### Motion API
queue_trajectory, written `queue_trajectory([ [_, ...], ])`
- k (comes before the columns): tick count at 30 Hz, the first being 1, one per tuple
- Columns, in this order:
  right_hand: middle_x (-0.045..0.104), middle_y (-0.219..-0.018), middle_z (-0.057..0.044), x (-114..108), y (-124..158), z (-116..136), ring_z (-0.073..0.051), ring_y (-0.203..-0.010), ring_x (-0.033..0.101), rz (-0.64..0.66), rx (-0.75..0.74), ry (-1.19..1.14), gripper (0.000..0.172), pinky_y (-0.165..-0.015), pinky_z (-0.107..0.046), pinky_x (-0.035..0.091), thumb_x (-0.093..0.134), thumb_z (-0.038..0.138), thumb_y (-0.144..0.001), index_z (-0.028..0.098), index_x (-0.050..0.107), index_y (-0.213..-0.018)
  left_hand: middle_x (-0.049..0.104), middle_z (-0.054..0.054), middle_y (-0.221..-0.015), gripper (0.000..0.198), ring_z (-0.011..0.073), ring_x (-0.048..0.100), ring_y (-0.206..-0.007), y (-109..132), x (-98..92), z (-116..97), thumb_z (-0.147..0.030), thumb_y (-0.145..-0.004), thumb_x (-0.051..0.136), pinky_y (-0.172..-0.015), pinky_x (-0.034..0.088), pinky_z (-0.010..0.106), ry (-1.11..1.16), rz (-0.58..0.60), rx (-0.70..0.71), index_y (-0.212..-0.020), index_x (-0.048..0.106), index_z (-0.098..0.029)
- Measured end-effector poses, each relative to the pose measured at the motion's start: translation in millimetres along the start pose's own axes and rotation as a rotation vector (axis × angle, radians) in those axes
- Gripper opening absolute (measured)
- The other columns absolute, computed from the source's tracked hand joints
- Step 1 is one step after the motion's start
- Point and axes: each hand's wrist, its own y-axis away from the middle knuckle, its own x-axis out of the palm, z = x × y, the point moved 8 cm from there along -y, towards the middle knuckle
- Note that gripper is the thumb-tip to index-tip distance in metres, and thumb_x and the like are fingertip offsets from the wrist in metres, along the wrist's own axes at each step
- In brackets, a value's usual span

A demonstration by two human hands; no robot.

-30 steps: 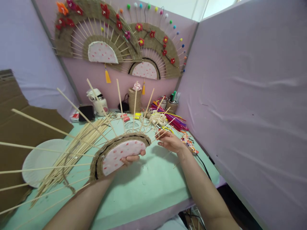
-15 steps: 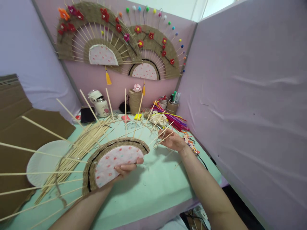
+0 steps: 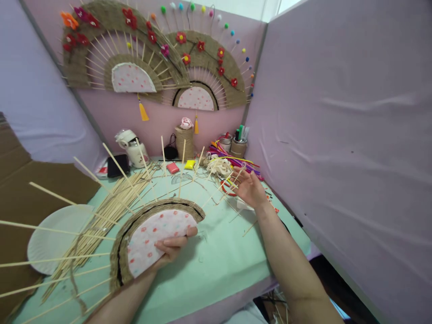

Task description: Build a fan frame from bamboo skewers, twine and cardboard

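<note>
My left hand (image 3: pixel 170 249) is closed on the lower edge of a half-round fan (image 3: pixel 153 236), its fingers lying over the spotted white cloth centre. Brown cord with a black line borders this centre, and thin wooden sticks (image 3: pixel 118 159) radiate outward from it. On the right, my right hand (image 3: pixel 251 186) is raised near the tips of the fan's right-hand sticks (image 3: pixel 221 188). Its fingers are apart and slightly curled, with no held thing visible. Behind its fingers lie a red loop (image 3: pixel 227 191) and a bundle of pale cord (image 3: pixel 221 165).
A pile of loose sticks (image 3: pixel 97 216) overlaps a white paper plate (image 3: pixel 54 245) on the left, beside brown cardboard (image 3: pixel 64 180). At the back stand a bottle (image 3: pixel 137 155), a twine spool (image 3: pixel 184 143) and a pen holder (image 3: pixel 239 146). Two decorated fans (image 3: pixel 116 51) hang on the wall.
My right hand has shifted away from the fan's right-hand sticks, and its fingers are more spread. My left hand still holds the fan. The whole view has shifted a little.
</note>
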Motion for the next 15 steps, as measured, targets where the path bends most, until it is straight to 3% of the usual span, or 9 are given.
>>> queue_trajectory([
  [3,0.065,-0.116,-0.004,-3,-3,6,-0.022,-0.107,0.058,-0.042,0.016,0.113,0.042,-0.084,-0.036,0.048,0.053,0.060,-0.078,0.030,0.068,-0.103,0.053,0.003,-0.059,0.025,0.0134,0.058,-0.049,1,-6.2,5,-0.020,-0.094,0.019,-0.037,0.045,0.013,-0.005,-0.055,-0.001,-0.100,0.043,-0.021],
  [7,0.066,-0.106,-0.004,-2,-10,15,-0.020,-0.098,0.058,0.020,0.015,0.180,0.025,-0.082,-0.033,0.047,0.066,0.043,-0.073,0.025,0.072,-0.090,0.056,0.005,-0.059,0.028,0.0120,0.058,-0.051,3,-7.3,11,-0.017,-0.092,0.024,-0.041,0.045,0.011,0.009,-0.044,0.004,-0.103,0.050,-0.016],
  [12,0.064,-0.082,-0.005,1,-16,8,-0.016,-0.071,0.055,0.134,0.135,0.214,0.024,-0.063,-0.030,0.043,0.075,0.040,-0.063,0.019,0.069,-0.073,0.057,0.008,-0.063,0.038,0.0082,0.044,-0.041,4,4.3,33,-0.019,-0.095,0.019,-0.031,0.032,0.010,-0.161,0.082,-0.353,-0.107,0.053,-0.005],
  [15,0.056,-0.063,0.000,13,-16,-4,-0.011,-0.056,0.047,0.232,0.218,0.199,0.028,-0.055,-0.027,0.036,0.078,0.040,-0.060,0.017,0.067,-0.072,0.054,0.005,-0.059,0.042,0.0061,0.034,-0.034,2,6.4,34,-0.018,-0.095,0.016,-0.027,0.023,0.010,-0.196,0.091,-0.397,-0.105,0.055,-0.006],
])
